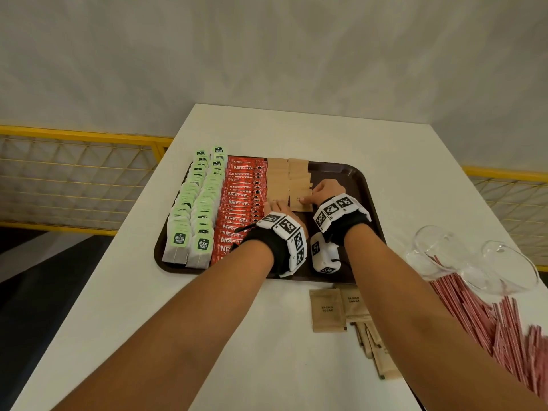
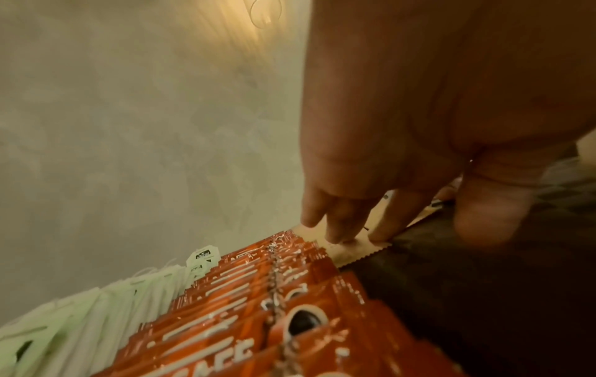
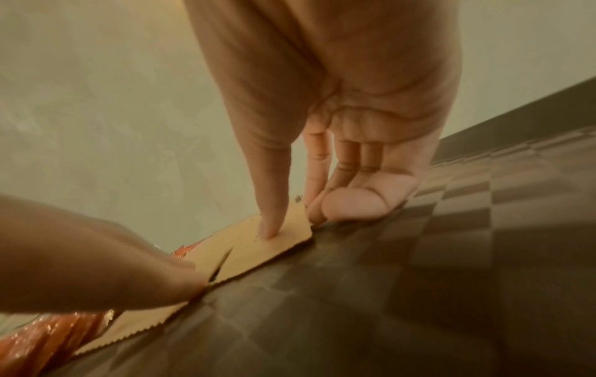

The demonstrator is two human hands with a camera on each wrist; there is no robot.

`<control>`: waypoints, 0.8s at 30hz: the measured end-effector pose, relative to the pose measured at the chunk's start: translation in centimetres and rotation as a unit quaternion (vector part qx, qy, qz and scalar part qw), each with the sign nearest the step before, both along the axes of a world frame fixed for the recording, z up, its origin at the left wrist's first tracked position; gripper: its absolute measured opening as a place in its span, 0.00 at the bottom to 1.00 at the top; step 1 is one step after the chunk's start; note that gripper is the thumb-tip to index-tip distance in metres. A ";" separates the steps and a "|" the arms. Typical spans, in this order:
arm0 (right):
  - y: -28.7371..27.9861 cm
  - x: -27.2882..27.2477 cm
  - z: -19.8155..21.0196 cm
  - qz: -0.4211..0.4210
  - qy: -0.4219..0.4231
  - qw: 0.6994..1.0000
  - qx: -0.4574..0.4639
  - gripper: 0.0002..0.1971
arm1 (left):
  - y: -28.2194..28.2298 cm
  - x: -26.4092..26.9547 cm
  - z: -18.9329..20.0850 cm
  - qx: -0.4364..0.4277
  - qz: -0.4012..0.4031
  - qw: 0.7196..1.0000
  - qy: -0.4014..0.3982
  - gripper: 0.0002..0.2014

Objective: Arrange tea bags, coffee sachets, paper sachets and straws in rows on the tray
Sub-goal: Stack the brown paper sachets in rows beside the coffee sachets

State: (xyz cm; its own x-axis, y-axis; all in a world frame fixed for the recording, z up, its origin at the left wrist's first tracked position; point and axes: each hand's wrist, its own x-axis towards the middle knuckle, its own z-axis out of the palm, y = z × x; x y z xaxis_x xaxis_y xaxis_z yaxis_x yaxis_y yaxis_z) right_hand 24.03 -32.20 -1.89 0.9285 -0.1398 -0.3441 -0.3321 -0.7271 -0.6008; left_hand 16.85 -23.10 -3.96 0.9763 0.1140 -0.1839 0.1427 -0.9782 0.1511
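A dark brown tray holds two rows of green tea bags, a row of red coffee sachets and two columns of brown paper sachets. My left hand presses straight fingertips on the nearest sachet of the left column, beside the red sachets. My right hand pinches the nearest sachet of the right column. Its thumb lies on top of that sachet, and its fingers curl at the right edge. Pink straws lie off the tray.
Loose brown sugar sachets lie on the white table just in front of the tray. Two glass vessels lie tipped at the right, over the straw pile. A yellow mesh railing runs behind the table. The tray's right part is bare.
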 end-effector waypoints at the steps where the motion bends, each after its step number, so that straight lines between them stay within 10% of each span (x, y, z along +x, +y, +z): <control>1: 0.0 0.0 0.0 0.000 0.000 1.000 0.003 0.16 | -0.1 0.1 -0.1 -0.015 0.012 1.000 0.001 0.20; 21: -1.2 0.8 -1.3 -0.049 -0.088 0.993 0.065 0.02 | -2.7 1.2 -1.2 0.094 -0.038 0.992 0.077 0.23; 24: -1.3 1.5 -0.8 -0.058 -0.098 0.989 0.095 0.17 | -3.0 1.7 -0.8 0.079 -0.008 0.993 0.087 0.24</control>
State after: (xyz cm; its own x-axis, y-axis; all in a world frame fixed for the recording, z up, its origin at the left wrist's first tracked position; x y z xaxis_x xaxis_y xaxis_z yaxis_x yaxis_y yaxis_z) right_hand 25.56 -33.46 -2.67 0.9617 -0.1984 -0.1892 -0.2696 -0.5584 -0.7845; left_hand 18.56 -26.12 -4.76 0.9332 0.1390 -0.3313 0.1370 -0.9901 -0.0296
